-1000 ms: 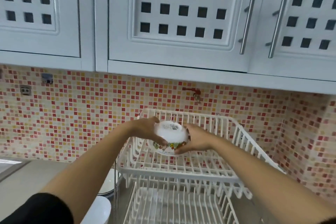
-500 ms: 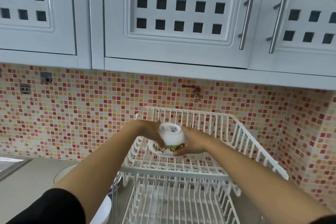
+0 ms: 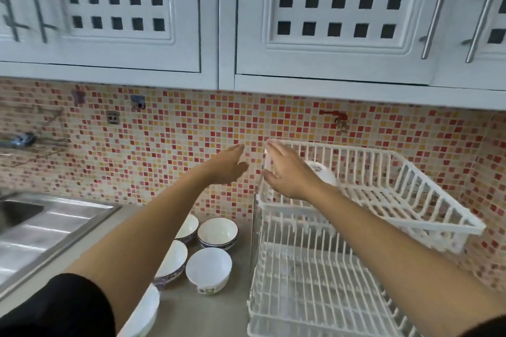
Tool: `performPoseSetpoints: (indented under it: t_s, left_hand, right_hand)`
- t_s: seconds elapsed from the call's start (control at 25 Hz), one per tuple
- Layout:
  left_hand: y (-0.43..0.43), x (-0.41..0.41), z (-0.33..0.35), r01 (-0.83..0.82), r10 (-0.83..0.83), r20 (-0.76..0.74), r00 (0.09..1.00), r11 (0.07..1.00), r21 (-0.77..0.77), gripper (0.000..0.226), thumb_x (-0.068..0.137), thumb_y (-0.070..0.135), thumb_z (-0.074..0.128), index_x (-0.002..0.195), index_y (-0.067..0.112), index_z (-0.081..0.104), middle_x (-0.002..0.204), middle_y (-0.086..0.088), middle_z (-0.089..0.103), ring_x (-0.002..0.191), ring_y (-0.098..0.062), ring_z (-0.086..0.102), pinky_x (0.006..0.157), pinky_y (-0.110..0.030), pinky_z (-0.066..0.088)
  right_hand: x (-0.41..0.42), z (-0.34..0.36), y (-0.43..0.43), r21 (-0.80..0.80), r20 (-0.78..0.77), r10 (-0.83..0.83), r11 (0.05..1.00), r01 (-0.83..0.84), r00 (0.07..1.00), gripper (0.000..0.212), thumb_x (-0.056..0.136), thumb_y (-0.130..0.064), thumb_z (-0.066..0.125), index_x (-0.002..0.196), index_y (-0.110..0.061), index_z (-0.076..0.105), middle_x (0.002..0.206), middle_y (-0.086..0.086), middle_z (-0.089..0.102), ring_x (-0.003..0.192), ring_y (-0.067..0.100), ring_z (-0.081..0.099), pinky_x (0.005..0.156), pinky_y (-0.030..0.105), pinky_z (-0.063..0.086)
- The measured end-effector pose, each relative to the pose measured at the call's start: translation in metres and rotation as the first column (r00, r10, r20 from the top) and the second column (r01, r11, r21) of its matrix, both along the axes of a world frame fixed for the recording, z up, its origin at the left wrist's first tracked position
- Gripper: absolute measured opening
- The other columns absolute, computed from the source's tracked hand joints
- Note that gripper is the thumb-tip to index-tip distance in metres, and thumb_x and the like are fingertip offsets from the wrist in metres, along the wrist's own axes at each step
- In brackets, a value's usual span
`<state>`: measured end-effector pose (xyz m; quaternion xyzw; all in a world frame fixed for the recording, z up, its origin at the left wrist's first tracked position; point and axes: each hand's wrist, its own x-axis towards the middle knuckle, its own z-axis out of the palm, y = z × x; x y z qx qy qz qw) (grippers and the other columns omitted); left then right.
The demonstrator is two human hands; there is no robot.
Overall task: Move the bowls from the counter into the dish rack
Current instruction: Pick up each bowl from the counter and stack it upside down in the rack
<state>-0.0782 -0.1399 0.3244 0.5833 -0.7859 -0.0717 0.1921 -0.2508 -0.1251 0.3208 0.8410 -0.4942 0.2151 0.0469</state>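
Note:
A white two-tier dish rack (image 3: 438,216) stands on the right of the counter. One white bowl (image 3: 321,174) lies upside down in its upper tier, partly hidden behind my right hand (image 3: 287,175). That hand is open and empty at the rack's left rim. My left hand (image 3: 228,163) is open too, in the air left of the rack. On the counter below stand several white bowls: one (image 3: 217,232) near the wall, one (image 3: 208,269) in front of it, and others (image 3: 172,262) partly under my left forearm.
A steel sink (image 3: 41,224) with a drainboard fills the left side. White wall cabinets (image 3: 227,22) with bar handles hang overhead. The mosaic tile wall (image 3: 164,150) is close behind. The rack's lower tier (image 3: 315,295) holds nothing.
Both hands let go of the bowl, which now rests upside down in the upper tier, and drew back to the left. The view swung left, showing the counter bowls and sink.

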Motion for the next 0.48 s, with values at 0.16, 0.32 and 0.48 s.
performPoseSetpoints:
  t_s: [0.16,0.32,0.48]
  left_hand:
    - [0.042,0.078,-0.035,-0.133,0.133,-0.003,0.991,0.99,0.044,0.06,0.101,0.029,0.032,0.151,0.011,0.006,0.161,-0.008,0.008,0.149,-0.026,0.009,0.12,-0.04,0.013]
    - [0.07,0.147,-0.099,-0.223,0.212,0.083,0.974,0.961,0.166,0.061,0.1,0.03,0.035,0.151,0.007,0.011,0.159,-0.011,0.015,0.147,-0.029,0.017,0.119,-0.04,0.017]
    - [0.085,0.186,-0.162,-0.29,0.29,0.043,0.956,0.911,0.294,0.058,0.099,0.02,0.039,0.148,-0.001,0.016,0.157,-0.017,0.022,0.144,-0.029,0.024,0.117,-0.034,0.02]
  right_hand:
    - [0.082,-0.036,0.029,-0.008,0.075,0.067,0.998,-0.067,0.995,0.067,0.096,-0.033,0.043,0.15,-0.012,0.011,0.16,0.004,0.009,0.147,0.02,0.008,0.118,0.034,0.01]
    - [0.138,-0.115,0.046,0.213,0.069,0.092,0.971,-0.105,0.993,0.07,0.094,-0.034,0.046,0.149,-0.008,0.012,0.159,0.007,0.01,0.146,0.024,0.011,0.118,0.037,0.016]
    - [0.179,-0.186,0.042,0.424,0.073,0.074,0.9,-0.098,0.995,0.066,0.093,-0.034,0.048,0.146,-0.004,0.022,0.155,0.012,0.02,0.142,0.03,0.022,0.114,0.042,0.027]
